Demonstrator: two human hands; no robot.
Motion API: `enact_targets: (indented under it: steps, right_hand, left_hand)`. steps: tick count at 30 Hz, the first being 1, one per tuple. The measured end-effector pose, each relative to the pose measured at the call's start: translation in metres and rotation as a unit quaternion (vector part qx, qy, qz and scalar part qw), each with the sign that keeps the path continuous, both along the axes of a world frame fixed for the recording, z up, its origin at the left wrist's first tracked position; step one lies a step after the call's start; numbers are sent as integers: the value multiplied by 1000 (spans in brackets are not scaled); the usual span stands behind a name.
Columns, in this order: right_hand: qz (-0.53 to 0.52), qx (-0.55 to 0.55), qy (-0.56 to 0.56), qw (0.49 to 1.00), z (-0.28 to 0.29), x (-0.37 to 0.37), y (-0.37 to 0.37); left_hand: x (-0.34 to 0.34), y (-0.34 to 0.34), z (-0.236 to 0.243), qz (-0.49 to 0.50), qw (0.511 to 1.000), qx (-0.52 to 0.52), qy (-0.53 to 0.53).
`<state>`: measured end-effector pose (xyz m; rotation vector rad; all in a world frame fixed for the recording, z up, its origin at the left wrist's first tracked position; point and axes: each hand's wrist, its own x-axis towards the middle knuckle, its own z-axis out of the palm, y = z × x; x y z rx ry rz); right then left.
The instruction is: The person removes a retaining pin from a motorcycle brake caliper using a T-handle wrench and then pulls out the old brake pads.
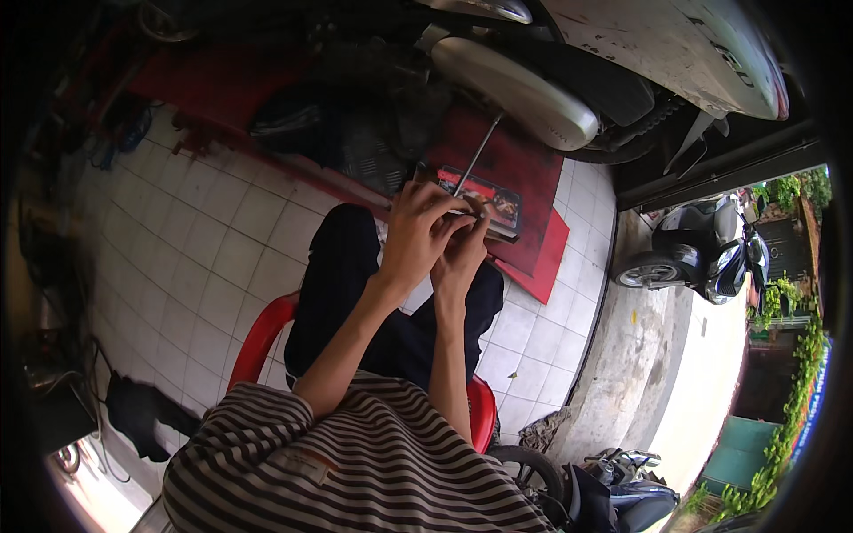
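Observation:
My left hand (419, 222) and my right hand (464, 244) meet above my knees, fingertips pinched together. Between them is a small dark piece, too small and too covered by the fingers to name. Just beyond the hands lies a shallow box or tray (506, 206) with red and dark contents, on the red platform (542, 240). A thin metal rod (477, 158) slants from near my fingertips up toward the motorbike; its lower end is partly hidden, and I cannot tell whether it is held.
A motorbike with a pale silver cover (515, 93) stands over the red platform ahead. Beneath me is a red plastic chair (258, 342) on white floor tiles (209, 226). One scooter (702, 249) is parked outside at right, another motorbike (613, 497) at lower right.

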<state>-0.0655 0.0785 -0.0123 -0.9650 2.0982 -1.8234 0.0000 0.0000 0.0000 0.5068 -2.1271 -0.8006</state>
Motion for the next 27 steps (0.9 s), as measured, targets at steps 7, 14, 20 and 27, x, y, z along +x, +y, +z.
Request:
enact_targets:
  steps: [7, 14, 20, 27]
  right_hand:
    - [28, -199, -316, 927, -23, -3, 7]
    - [78, -218, -554, 800, -40, 0, 12]
    - [64, -217, -634, 739, -45, 2, 18]
    - [2, -59, -387, 920, -45, 16, 48]
  left_hand:
    - [21, -15, -6, 99, 986, 111, 68]
    - [18, -14, -22, -65, 917, 381, 95]
    - [12, 4, -11, 37, 988, 146, -20]
    - [3, 8, 1, 65, 997, 32, 28]
